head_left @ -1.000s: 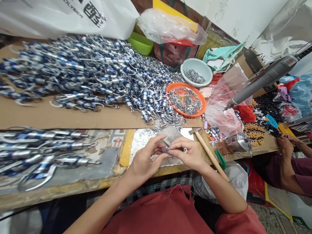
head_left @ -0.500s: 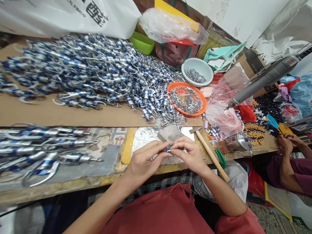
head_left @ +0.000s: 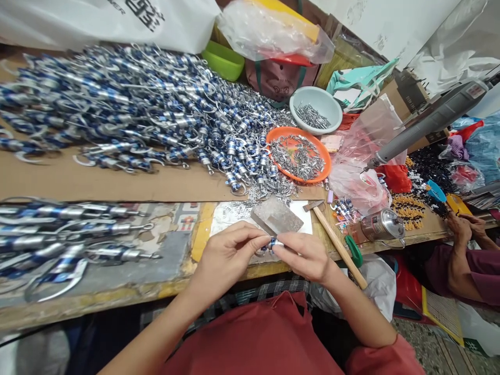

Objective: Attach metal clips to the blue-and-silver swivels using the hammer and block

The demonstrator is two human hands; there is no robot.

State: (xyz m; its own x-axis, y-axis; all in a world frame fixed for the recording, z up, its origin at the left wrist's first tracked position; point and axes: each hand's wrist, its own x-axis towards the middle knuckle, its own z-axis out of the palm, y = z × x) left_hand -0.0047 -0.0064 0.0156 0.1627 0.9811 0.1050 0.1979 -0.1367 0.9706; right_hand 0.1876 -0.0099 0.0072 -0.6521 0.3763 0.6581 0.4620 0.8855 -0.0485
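Between my two hands is a small blue and silver metal piece (head_left: 271, 245). My left hand (head_left: 230, 252) pinches it from the left with thumb and forefinger. From the right, the fingers of my right hand (head_left: 307, 254) close on the same piece. Just beyond them lies a grey metal block (head_left: 278, 216) on a white sheet (head_left: 222, 219). A hammer with a wooden handle (head_left: 338, 244) rests to the right of my right hand, its head on the table. My fingers partly cover the piece.
Blue and silver metal assemblies (head_left: 128, 99) are heaped at the back left, others (head_left: 66, 229) at the front left. Behind the block stand an orange tray (head_left: 327, 161) and a pale bowl (head_left: 334, 104). A metal mug (head_left: 383, 226) and another person's hands (head_left: 464, 226) are at the right.
My fingers have shifted around the piece, and more of its blue and silver body shows. My hands have drawn slightly back from the block, which is now less covered.
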